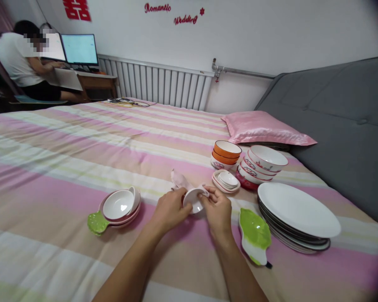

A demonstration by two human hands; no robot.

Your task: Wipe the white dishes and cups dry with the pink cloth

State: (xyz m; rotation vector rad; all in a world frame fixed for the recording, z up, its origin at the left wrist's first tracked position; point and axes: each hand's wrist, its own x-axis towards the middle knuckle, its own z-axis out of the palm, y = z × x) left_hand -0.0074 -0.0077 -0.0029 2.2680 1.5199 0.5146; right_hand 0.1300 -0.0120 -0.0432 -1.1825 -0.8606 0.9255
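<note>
A small white dish (192, 200) is held above the bed between my two hands. My left hand (174, 206) is closed on its left side, with the thumb over the rim. On the right side, the thumb and fingers of my right hand (216, 205) pinch the rim. Behind the dish shows a pale pink cloth (180, 180); whether my fingers also grip it, I cannot tell. To the left, a stack on the bed has a white bowl (118, 204) on top and a green leaf-shaped handle (97, 222) below. A green leaf-shaped dish (255, 233) lies right of my right hand.
Stacked plates (297, 209), red-patterned bowls (266, 159), orange bowls (227, 152) and small white dishes (228, 179) stand at the right on the striped bedspread (66, 167). Behind them lies a pink pillow (267, 128). A person (17, 58) sits at a desk, far left.
</note>
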